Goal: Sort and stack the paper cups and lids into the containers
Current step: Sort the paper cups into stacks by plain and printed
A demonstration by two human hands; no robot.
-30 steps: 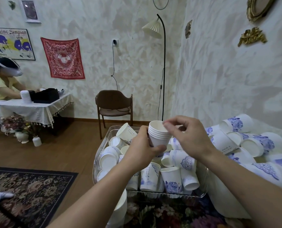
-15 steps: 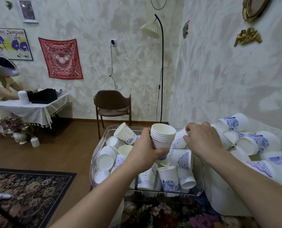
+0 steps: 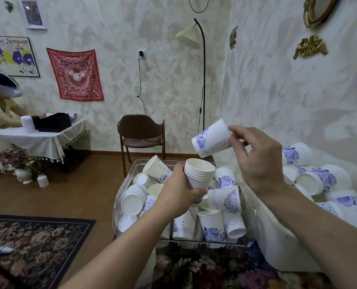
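A nested stack of cups [image 3: 198, 174] was held upright above the clear container [image 3: 248, 207], gripped round its lower part by the curled fingers of the left hand [image 3: 178, 193]. A single flower-printed cup [image 3: 212, 138] was pinched at its base end by the fingers of the right hand [image 3: 256, 158], tilted, just above the stack. Loose cups [image 3: 314, 178] were heaped beside the container's right edge.
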